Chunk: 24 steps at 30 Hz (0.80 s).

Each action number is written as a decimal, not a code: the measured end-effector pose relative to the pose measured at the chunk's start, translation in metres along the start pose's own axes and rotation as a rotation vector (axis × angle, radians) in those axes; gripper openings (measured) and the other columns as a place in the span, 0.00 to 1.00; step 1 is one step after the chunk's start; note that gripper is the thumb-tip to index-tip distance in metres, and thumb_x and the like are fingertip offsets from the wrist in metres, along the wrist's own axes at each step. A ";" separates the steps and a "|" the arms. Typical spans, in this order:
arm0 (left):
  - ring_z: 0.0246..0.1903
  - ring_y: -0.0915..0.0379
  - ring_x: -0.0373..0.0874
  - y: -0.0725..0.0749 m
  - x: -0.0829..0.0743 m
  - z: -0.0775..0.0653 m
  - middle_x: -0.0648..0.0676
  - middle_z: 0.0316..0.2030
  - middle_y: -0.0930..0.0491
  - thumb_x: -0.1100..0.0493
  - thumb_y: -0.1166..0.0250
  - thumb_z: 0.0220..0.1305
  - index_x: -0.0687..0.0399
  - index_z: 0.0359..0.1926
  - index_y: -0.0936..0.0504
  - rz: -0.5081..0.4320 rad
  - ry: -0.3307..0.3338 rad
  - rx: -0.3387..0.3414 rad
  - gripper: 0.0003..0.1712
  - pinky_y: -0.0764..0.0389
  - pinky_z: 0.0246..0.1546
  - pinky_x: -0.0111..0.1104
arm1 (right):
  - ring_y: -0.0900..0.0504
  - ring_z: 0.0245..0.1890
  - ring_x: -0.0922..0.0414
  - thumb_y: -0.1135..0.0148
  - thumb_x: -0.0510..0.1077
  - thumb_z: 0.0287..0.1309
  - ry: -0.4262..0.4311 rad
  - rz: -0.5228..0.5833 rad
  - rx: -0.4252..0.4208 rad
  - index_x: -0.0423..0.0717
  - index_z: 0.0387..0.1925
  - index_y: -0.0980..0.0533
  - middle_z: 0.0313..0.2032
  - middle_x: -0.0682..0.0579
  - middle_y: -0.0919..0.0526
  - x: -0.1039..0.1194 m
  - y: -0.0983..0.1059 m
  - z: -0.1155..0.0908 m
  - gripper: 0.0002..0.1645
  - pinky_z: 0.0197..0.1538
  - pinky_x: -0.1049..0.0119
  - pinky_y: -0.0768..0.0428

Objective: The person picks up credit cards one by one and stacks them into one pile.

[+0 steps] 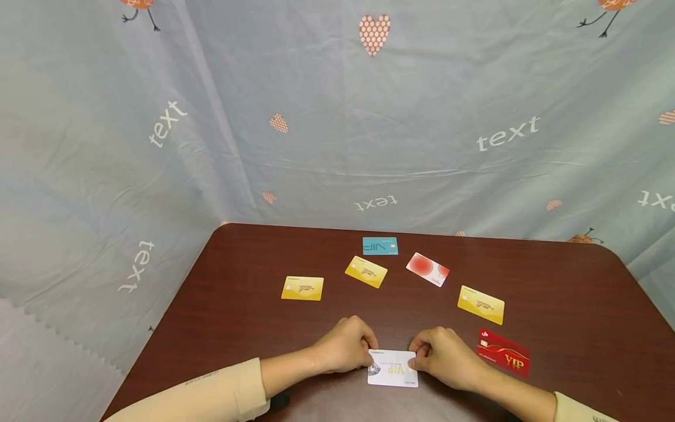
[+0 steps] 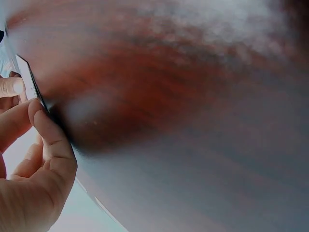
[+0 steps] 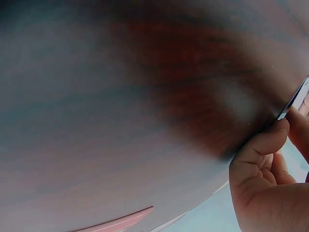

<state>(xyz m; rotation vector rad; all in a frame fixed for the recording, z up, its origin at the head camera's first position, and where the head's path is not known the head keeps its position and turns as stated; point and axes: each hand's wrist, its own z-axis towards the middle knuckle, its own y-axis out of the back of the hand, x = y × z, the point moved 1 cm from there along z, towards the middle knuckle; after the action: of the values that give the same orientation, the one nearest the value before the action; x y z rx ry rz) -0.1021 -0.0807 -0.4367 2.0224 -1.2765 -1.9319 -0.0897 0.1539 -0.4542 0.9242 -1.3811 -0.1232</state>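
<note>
Draped behind and at both sides: pale blue cloth backdrop point(image 1: 337, 117) printed with hearts and the word "text".

Below it: dark red-brown wooden table point(image 1: 580, 293) with rounded far corners, filling the lower half of the head view.

At 6 o'clock on the table, near the front edge: left hand point(image 1: 345, 346) and right hand point(image 1: 445, 356), both in cream sleeves, each pinching one short end of a white VIP card point(image 1: 392, 369). Fingers curled around the card's edges, thumb below in both wrist views; card seen edge-on there point(image 2: 30, 81) point(image 3: 293, 102), lifted off the wood on the hand side.

Spread in an arc beyond the hands, all lying flat and apart from one another:
- red VIP card point(image 1: 503, 353), at 3 o'clock, just beside the right hand;
- yellow card point(image 1: 480, 305) at 2 o'clock;
- white card with red circle point(image 1: 428, 269) at 1 o'clock;
- teal VIP card point(image 1: 379, 245) at 12 o'clock, farthest from the hands;
- second yellow card point(image 1: 366, 271), just nearer than the teal one;
- third yellow card point(image 1: 302, 288) at 10 o'clock.
</note>
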 end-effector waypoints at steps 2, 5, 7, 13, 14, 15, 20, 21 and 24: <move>0.13 0.40 0.33 0.000 0.000 0.001 0.43 0.12 0.31 0.79 0.31 0.47 0.60 0.26 0.13 0.011 -0.004 -0.002 0.12 0.41 0.15 0.23 | 0.27 0.26 0.65 0.23 0.34 0.55 -0.002 0.012 -0.005 0.44 0.30 0.17 0.24 0.60 0.23 0.000 0.000 0.000 0.07 0.28 0.72 0.26; 0.14 0.38 0.33 -0.001 -0.001 0.001 0.44 0.13 0.29 0.80 0.30 0.48 0.61 0.27 0.13 0.017 -0.003 -0.004 0.12 0.39 0.16 0.23 | 0.26 0.26 0.65 0.23 0.33 0.54 -0.004 0.023 -0.013 0.43 0.30 0.17 0.24 0.60 0.22 0.000 0.000 0.000 0.07 0.28 0.72 0.26; 0.14 0.38 0.33 -0.001 0.000 0.001 0.44 0.13 0.29 0.80 0.30 0.48 0.61 0.27 0.13 0.016 -0.002 -0.005 0.12 0.39 0.16 0.23 | 0.27 0.26 0.65 0.23 0.34 0.54 -0.001 0.023 -0.016 0.43 0.30 0.17 0.24 0.60 0.23 -0.001 -0.001 0.000 0.07 0.28 0.71 0.25; 0.13 0.36 0.33 -0.001 -0.001 0.001 0.45 0.13 0.27 0.80 0.30 0.48 0.62 0.27 0.13 0.010 0.000 -0.005 0.11 0.37 0.16 0.23 | 0.26 0.27 0.65 0.23 0.34 0.55 -0.005 0.005 -0.005 0.43 0.30 0.17 0.25 0.60 0.23 0.000 0.000 0.000 0.07 0.29 0.71 0.25; 0.14 0.35 0.33 -0.001 -0.001 0.001 0.45 0.14 0.27 0.80 0.30 0.48 0.62 0.27 0.13 0.012 0.000 -0.006 0.11 0.36 0.16 0.23 | 0.26 0.27 0.65 0.23 0.33 0.55 -0.008 -0.001 -0.003 0.43 0.30 0.17 0.25 0.60 0.23 0.000 0.001 0.000 0.07 0.29 0.72 0.25; 0.14 0.35 0.33 -0.001 -0.002 0.001 0.45 0.14 0.27 0.80 0.30 0.48 0.62 0.27 0.14 0.012 -0.001 -0.007 0.11 0.35 0.16 0.23 | 0.26 0.27 0.65 0.23 0.34 0.55 -0.006 -0.003 -0.001 0.43 0.31 0.17 0.25 0.60 0.23 0.000 0.001 0.000 0.07 0.30 0.71 0.24; 0.12 0.33 0.33 0.000 -0.003 0.002 0.45 0.13 0.26 0.80 0.29 0.49 0.63 0.26 0.14 0.002 -0.011 -0.007 0.10 0.33 0.16 0.23 | 0.26 0.27 0.65 0.23 0.35 0.56 -0.001 0.002 0.002 0.43 0.31 0.17 0.25 0.60 0.22 -0.001 0.001 0.000 0.07 0.30 0.71 0.24; 0.11 0.33 0.33 0.000 -0.003 0.002 0.45 0.13 0.26 0.80 0.29 0.50 0.63 0.26 0.14 -0.002 -0.012 -0.005 0.10 0.33 0.15 0.23 | 0.26 0.27 0.65 0.23 0.35 0.56 0.002 0.005 0.001 0.43 0.31 0.17 0.25 0.60 0.22 -0.001 0.001 0.000 0.07 0.30 0.71 0.24; 0.10 0.33 0.33 0.000 -0.004 0.003 0.46 0.13 0.26 0.80 0.29 0.51 0.63 0.26 0.15 -0.011 -0.006 0.002 0.10 0.33 0.14 0.22 | 0.26 0.27 0.65 0.23 0.35 0.56 0.001 0.011 0.001 0.43 0.31 0.17 0.25 0.60 0.22 -0.001 0.001 -0.001 0.07 0.30 0.71 0.24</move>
<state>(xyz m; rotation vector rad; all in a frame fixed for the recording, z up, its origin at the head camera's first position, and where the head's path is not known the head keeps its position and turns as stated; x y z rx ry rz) -0.1039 -0.0773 -0.4339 2.0307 -1.2716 -1.9435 -0.0898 0.1557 -0.4547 0.9177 -1.3855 -0.1142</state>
